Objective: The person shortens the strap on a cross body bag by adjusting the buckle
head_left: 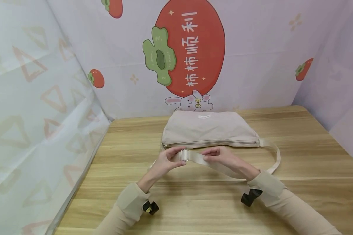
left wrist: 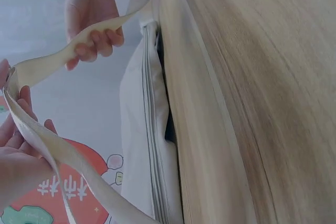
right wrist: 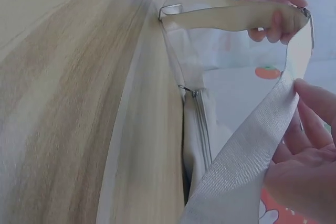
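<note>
A pale beige bag (head_left: pixel 210 129) lies on the table, its zipper (head_left: pixel 211 142) towards me. Its long webbing strap (head_left: pixel 223 169) is raised in front of it. My left hand (head_left: pixel 164 162) pinches the strap around a metal slider buckle (head_left: pixel 184 155), thumb below and fingers above. To the right, my right hand (head_left: pixel 225 159) pinches the strap between thumb and fingers a short way from the buckle. In the right wrist view the strap (right wrist: pixel 247 145) runs up to the buckle (right wrist: pixel 307 13), and another metal ring (right wrist: pixel 169 11) shows on its doubled far part.
The wooden table (head_left: pixel 129 137) extends around the bag, with its back edge against a printed cloth (head_left: pixel 253 81). Another cloth (head_left: pixel 32 114) hangs along the left edge. The strap's right end (head_left: pixel 277 156) curves over the tabletop beside the bag.
</note>
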Tool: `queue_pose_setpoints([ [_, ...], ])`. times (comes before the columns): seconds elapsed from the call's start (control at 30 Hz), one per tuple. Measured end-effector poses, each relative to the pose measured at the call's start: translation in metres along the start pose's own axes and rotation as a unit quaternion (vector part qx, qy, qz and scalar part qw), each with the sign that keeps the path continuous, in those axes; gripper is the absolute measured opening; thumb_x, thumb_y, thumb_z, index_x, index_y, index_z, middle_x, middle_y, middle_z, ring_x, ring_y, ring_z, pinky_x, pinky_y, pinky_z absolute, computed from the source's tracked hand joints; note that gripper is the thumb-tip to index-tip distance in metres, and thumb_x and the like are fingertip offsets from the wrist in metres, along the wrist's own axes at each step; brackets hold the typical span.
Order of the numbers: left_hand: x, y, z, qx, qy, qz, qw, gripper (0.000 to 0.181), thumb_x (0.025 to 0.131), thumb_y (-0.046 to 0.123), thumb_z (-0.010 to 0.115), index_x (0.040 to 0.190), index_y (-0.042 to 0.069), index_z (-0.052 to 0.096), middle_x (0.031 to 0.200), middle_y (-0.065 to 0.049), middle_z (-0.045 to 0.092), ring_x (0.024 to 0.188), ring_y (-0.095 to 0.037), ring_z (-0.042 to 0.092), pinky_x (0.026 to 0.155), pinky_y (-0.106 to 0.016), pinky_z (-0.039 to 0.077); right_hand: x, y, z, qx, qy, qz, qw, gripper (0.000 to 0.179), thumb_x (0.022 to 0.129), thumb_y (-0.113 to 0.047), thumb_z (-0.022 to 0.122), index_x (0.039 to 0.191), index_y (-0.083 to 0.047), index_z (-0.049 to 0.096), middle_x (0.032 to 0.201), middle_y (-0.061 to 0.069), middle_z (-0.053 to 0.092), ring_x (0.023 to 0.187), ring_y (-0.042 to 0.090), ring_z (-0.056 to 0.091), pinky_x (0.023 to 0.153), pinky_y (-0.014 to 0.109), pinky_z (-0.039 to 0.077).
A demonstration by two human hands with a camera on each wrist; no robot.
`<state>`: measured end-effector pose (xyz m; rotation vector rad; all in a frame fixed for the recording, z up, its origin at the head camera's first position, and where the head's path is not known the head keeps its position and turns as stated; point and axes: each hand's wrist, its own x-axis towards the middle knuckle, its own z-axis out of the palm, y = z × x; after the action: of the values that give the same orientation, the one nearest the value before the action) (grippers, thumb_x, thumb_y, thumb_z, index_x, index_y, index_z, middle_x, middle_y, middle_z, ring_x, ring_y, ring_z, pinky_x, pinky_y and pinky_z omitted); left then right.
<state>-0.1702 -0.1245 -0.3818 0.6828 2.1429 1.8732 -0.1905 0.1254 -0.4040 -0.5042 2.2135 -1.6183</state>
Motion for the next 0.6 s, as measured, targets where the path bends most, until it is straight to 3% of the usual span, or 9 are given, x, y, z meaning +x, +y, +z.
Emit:
queue_pose_setpoints([
  [0.23, 0.002, 0.001, 0.006, -0.032, -0.003, 0.007, 0.9994, 0.052, 0.073, -0.003, 0.068, 0.12, -0.01, 0.046, 0.118, -0.02, 0.052, 0.097, -0.011, 0.051, 0.081, -0.023, 0.043, 0.0, -0.002, 0.004, 0.035, 0.017, 0.012, 0.9992, 0.034, 0.079, -0.025, 0.066, 0.103, -0.001, 0.064, 0.099, 0.004, 0.065, 0.084, 0.009, 0.055, 0.073, 0.023, 0.042],
  [0.6, 0.003, -0.001, 0.012, -0.07, -0.012, 0.024, 0.9972, 0.054, 0.072, 0.0, 0.07, 0.119, -0.013, 0.045, 0.117, -0.022, 0.051, 0.094, -0.01, 0.052, 0.079, -0.021, 0.044, 0.001, -0.003, 0.009, 0.035, 0.029, 0.015, 0.9989, 0.031, 0.078, -0.024, 0.068, 0.097, 0.0, 0.066, 0.096, 0.006, 0.066, 0.084, 0.009, 0.056, 0.074, 0.022, 0.043],
])
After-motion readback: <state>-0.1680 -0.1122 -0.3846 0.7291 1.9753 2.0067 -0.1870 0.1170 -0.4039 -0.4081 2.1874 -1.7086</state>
